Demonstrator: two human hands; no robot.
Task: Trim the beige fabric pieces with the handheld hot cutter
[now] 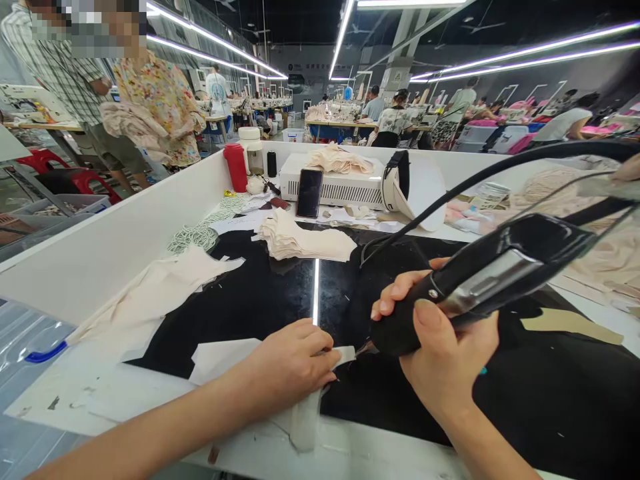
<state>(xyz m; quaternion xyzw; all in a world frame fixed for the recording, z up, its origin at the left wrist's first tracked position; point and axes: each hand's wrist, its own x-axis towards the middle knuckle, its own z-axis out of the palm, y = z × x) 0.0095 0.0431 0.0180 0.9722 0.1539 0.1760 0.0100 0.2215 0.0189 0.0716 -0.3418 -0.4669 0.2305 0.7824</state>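
Observation:
My right hand is wrapped round a black corded handheld tool with a shiny metal panel on its side. Its thin metal tip points left and meets, or nearly meets, the end of a small pale fabric piece. Bent over that piece, the fingers of my left hand pinch it down on the black work mat. Under my left wrist lies a white sheet. A stack of cream fabric pieces rests further back on the mat.
Cream fabric lies at left beside a pale green cord tangle. Behind stand a phone, a white vented box and a red container. The tool's black cable arches overhead right. Two people stand at left.

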